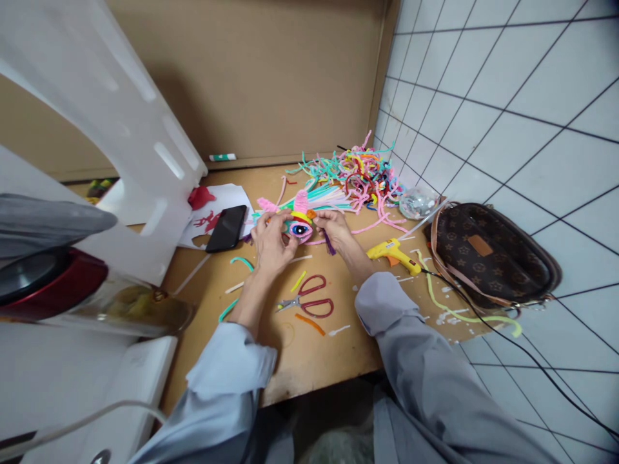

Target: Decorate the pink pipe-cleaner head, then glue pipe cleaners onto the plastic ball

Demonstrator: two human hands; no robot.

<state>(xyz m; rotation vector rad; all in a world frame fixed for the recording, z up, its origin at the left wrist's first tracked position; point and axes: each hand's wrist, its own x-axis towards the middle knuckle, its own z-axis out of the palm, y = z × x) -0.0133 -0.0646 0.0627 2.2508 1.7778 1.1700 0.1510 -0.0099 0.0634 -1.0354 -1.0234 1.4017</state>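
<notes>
My left hand [273, 241] is closed around the left side of a pipe-cleaner figure [301, 233] with one big blue eye, a yellow and red band above it and pink pieces on top. On its right side, my right hand [335, 230] pinches at a small orange piece [311, 214]; a purple strand [330, 245] hangs below those fingers. Nearer to me lie red-handled scissors [312, 298] with the blades pointing left, a yellow pipe-cleaner piece [298, 281] and an orange strip [310, 324]. A yellow glue gun [394, 254] rests right of my right wrist.
A tangled pile of pipe cleaners [360, 167] lies at the back. Left are a black phone [226, 229] on paper [232, 193] and a white plastic rack [159, 135]. Right stand a brown patterned bag [498, 251] and the tiled wall [507, 135]; a black cord [522, 351] trails off.
</notes>
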